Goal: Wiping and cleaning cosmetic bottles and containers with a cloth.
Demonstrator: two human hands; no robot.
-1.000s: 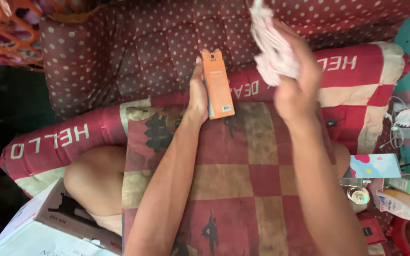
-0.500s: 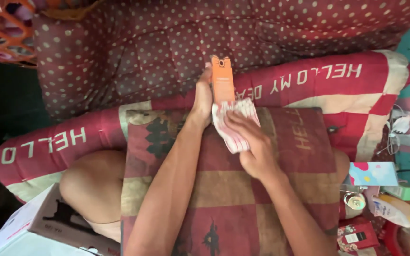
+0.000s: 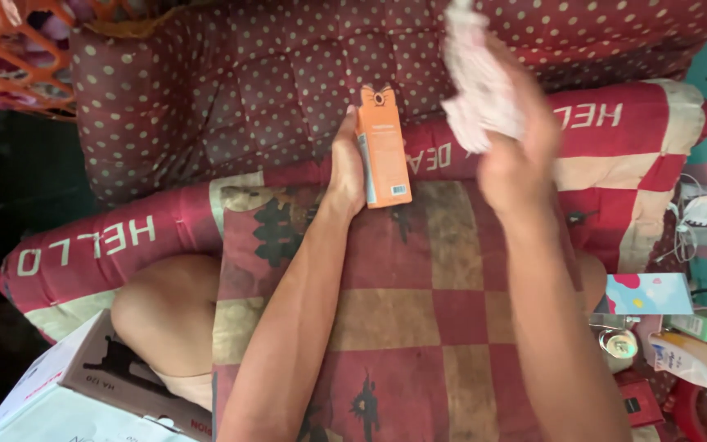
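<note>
At the upper centre of the frame, the left hand [image 3: 347, 168] grasps a slim orange carton [image 3: 382, 147], holding it upright on a red checked cushion [image 3: 419, 327]; the carton is shut, so what it holds cannot be told. To its right, the raised right hand [image 3: 517, 139] clutches a crumpled pale pink cloth [image 3: 476, 86]. A cardboard box [image 3: 83, 385] sits at lower left, and small bottles and cartons [image 3: 681, 344] crowd the lower right edge.

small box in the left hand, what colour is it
Orange, with a pale strip down one side; the small box shows plainly in the head view, held by the left hand.
</note>
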